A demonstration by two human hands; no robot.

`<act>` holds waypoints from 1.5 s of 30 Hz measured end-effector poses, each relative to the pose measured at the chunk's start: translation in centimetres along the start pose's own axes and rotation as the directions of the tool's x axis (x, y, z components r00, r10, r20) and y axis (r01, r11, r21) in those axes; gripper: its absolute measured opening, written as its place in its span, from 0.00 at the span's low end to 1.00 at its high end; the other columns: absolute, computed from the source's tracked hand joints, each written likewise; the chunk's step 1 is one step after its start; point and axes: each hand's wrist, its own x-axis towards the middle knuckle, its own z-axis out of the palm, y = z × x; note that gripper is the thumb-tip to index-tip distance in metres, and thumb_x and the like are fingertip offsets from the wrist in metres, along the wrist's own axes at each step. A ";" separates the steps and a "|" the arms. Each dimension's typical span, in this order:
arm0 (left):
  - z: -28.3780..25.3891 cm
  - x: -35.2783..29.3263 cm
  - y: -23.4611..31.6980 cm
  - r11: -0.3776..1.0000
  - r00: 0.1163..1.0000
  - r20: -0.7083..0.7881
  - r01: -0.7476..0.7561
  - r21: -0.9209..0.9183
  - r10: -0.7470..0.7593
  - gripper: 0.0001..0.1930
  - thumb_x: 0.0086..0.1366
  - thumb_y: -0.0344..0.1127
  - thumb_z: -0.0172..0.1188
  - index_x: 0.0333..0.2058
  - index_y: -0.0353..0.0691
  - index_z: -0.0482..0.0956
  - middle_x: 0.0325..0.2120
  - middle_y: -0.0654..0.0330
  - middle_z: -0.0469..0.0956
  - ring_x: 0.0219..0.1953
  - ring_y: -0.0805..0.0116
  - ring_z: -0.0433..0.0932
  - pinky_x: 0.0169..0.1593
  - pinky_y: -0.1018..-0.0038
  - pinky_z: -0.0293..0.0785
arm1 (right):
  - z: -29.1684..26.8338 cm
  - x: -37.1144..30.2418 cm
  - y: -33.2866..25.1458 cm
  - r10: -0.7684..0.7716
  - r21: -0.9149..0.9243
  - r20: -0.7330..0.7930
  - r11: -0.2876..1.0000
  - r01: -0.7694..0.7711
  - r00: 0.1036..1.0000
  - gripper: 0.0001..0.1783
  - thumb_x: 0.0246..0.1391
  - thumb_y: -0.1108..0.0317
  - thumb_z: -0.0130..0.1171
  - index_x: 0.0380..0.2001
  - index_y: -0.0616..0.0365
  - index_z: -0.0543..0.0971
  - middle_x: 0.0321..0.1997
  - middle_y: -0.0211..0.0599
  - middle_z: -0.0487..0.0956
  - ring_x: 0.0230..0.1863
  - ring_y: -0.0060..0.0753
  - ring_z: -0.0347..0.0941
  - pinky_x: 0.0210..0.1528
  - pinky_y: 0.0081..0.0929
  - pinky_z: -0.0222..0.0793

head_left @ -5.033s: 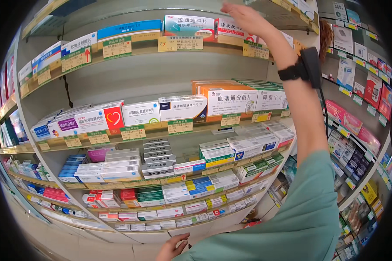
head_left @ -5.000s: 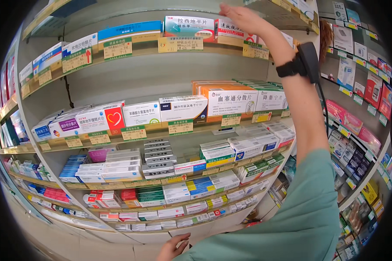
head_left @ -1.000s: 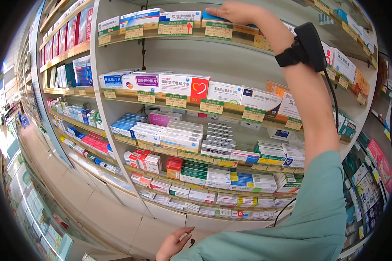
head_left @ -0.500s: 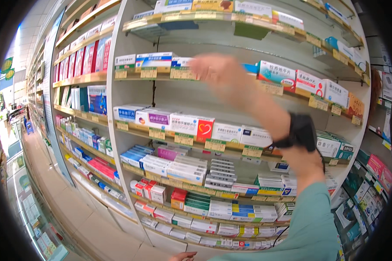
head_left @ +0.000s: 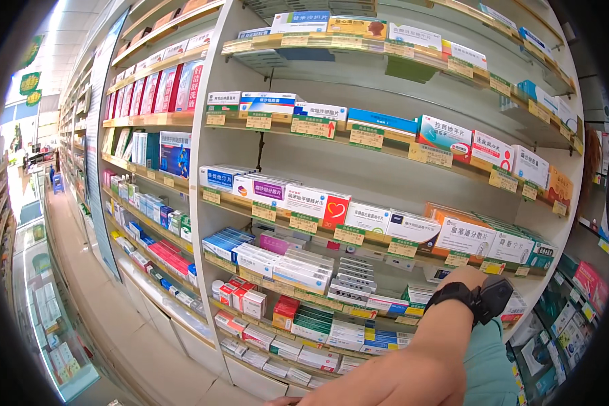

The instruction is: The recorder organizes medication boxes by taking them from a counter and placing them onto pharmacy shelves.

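Fingers of the right hand (head_left: 392,379) cannot be seen well: the hand fills the bottom edge, blurred and partly cut off by the frame, so I cannot tell if it is open or closed or if it holds something. On its wrist sits a black wrist device (head_left: 477,298) on a strap, and a green sleeve (head_left: 490,362) shows beside the forearm. The left hand is not in view. Nearest to the right hand are the medicine boxes (head_left: 348,331) on the lower shelves, just behind the forearm; some of them are hidden by it. Higher up, white and red boxes (head_left: 314,203) stand in a row on a wooden shelf (head_left: 277,220) with green price tags. At the left, a long aisle floor (head_left: 88,284) bends away.
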 end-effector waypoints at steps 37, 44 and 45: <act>7.3 -4.8 -21.3 0.873 0.991 -0.109 0.117 0.474 -0.074 0.17 0.65 0.30 0.51 0.53 0.34 0.70 0.48 0.48 0.74 0.52 0.55 0.71 0.56 0.67 0.65 | -4.1 -6.4 -2.0 -0.120 0.069 -0.172 0.989 0.133 0.978 0.17 0.51 0.82 0.59 0.39 0.62 0.63 0.40 0.57 0.77 0.45 0.49 0.75 0.46 0.43 0.74; 6.1 -3.9 -16.0 0.914 0.988 -0.082 0.150 0.378 -0.128 0.18 0.65 0.30 0.52 0.53 0.34 0.69 0.48 0.48 0.73 0.53 0.55 0.71 0.56 0.67 0.65 | -4.2 -8.0 -5.3 0.032 0.087 -0.234 0.996 -0.012 0.972 0.07 0.63 0.70 0.47 0.38 0.63 0.70 0.41 0.49 0.76 0.41 0.51 0.73 0.43 0.49 0.67; 5.9 -3.4 -15.0 0.922 0.988 -0.076 0.150 0.357 -0.131 0.18 0.65 0.30 0.52 0.53 0.34 0.69 0.48 0.48 0.73 0.53 0.55 0.70 0.56 0.67 0.65 | -4.0 -8.0 -5.7 0.023 0.047 -0.225 0.999 -0.013 0.974 0.07 0.63 0.71 0.47 0.40 0.62 0.69 0.42 0.50 0.75 0.41 0.53 0.73 0.43 0.50 0.66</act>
